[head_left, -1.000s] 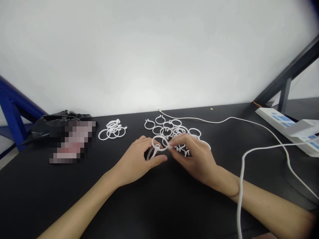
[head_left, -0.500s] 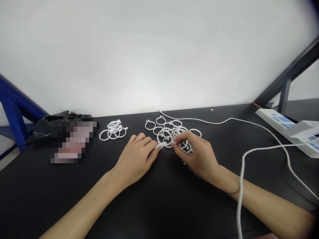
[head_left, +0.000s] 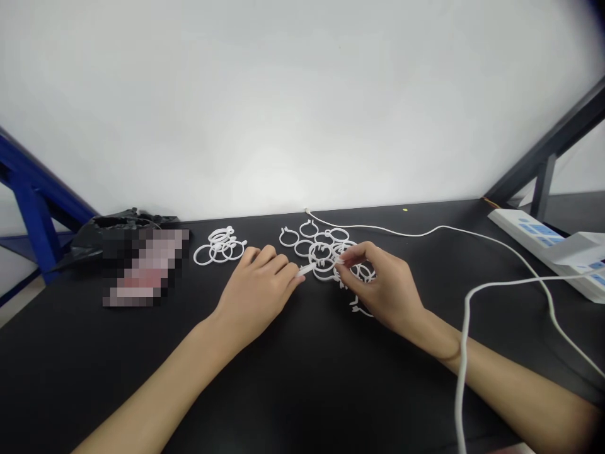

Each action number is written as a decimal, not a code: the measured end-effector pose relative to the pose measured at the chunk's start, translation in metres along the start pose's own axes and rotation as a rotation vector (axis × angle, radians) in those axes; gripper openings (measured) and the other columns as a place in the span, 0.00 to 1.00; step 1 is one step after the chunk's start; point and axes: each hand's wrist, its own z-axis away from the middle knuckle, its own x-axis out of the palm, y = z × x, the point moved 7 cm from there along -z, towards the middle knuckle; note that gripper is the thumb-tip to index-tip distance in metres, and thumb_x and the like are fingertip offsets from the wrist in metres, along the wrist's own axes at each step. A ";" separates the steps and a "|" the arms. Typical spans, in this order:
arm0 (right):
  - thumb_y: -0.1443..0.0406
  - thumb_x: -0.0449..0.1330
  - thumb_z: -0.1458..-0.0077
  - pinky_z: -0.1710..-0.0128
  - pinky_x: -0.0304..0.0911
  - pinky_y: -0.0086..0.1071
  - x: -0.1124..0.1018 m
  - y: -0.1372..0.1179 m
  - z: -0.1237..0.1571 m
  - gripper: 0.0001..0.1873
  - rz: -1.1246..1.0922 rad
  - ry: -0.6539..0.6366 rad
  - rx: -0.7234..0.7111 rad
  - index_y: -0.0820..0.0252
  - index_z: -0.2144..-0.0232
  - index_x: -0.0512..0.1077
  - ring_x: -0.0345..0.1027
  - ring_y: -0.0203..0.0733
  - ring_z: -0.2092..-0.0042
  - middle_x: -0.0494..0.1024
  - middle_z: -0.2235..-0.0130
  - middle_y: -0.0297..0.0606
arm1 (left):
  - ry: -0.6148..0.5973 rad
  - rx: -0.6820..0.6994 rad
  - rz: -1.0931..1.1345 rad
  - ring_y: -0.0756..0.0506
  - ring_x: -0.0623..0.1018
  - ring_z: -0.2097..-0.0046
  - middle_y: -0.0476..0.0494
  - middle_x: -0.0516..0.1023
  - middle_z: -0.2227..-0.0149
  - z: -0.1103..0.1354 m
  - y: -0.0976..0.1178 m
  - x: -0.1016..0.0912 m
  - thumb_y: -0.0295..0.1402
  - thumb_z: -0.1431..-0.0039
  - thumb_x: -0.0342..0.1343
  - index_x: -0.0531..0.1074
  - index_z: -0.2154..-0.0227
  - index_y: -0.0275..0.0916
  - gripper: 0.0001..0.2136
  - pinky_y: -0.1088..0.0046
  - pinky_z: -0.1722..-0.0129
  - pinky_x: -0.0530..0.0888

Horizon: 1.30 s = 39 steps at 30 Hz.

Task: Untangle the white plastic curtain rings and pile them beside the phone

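Note:
My left hand [head_left: 258, 293] is closed, thumb and forefinger pinching a slim white plastic piece [head_left: 306, 270] that points right toward the pile; it looks like a ring seen edge-on. Opposite it, my right hand [head_left: 385, 287] pinches a small white plastic part [head_left: 339, 260] over the pile's near side. Whether that part is joined to a ring is hard to tell. Between and behind the hands lies a loose pile of white plastic rings [head_left: 305, 248], several with an open gap and two small prongs. Some rings are partly hidden by my right hand.
Left of the pile, several white rings with rounded tabs [head_left: 205, 255] lie together. A black plastic bag [head_left: 89, 243] and a blurred-out object [head_left: 149, 265] are farther left. White cable [head_left: 466, 328] crosses over my right forearm. A white power strip [head_left: 529, 227] stands right.
My hands have drawn slightly apart, the right one shifting right with its white part. More of the rings beneath my right hand show. The whole view has moved a little.

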 end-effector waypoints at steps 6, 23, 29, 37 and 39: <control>0.65 0.63 0.45 0.71 0.67 0.29 0.001 0.007 -0.003 0.03 -0.003 -0.002 0.049 0.57 0.67 0.71 0.75 0.38 0.68 0.79 0.69 0.32 | 0.074 -0.044 0.115 0.44 0.67 0.64 0.45 0.76 0.70 0.002 -0.005 -0.004 0.32 0.30 0.44 0.74 0.66 0.37 0.14 0.63 0.62 0.62; 0.64 0.62 0.45 0.67 0.66 0.30 0.000 0.016 -0.005 0.04 -0.045 -0.016 0.118 0.58 0.68 0.71 0.72 0.37 0.69 0.78 0.71 0.32 | 0.305 0.051 0.295 0.46 0.70 0.64 0.47 0.79 0.66 0.005 0.006 -0.017 0.30 0.33 0.52 0.75 0.59 0.37 0.07 0.65 0.62 0.65; 0.64 0.62 0.44 0.69 0.65 0.29 0.000 0.002 -0.002 0.04 -0.030 -0.016 0.008 0.58 0.66 0.70 0.72 0.36 0.68 0.77 0.70 0.32 | 0.051 0.052 0.258 0.42 0.69 0.58 0.45 0.76 0.59 0.002 0.007 0.001 0.27 0.36 0.51 0.73 0.57 0.40 0.09 0.61 0.58 0.65; 0.68 0.61 0.43 0.65 0.66 0.29 0.006 -0.008 0.002 0.04 -0.020 -0.099 -0.118 0.57 0.64 0.69 0.72 0.36 0.66 0.76 0.67 0.32 | 0.147 -0.126 0.372 0.42 0.71 0.56 0.39 0.72 0.55 0.004 0.002 -0.012 0.28 0.45 0.54 0.64 0.56 0.34 0.13 0.60 0.55 0.68; 0.68 0.60 0.42 0.64 0.67 0.29 0.007 -0.010 0.002 0.04 -0.026 -0.116 -0.139 0.57 0.63 0.68 0.72 0.36 0.64 0.77 0.65 0.33 | 0.202 -0.118 0.330 0.40 0.71 0.52 0.36 0.71 0.51 0.005 0.002 -0.013 0.34 0.40 0.54 0.62 0.49 0.33 0.18 0.60 0.53 0.68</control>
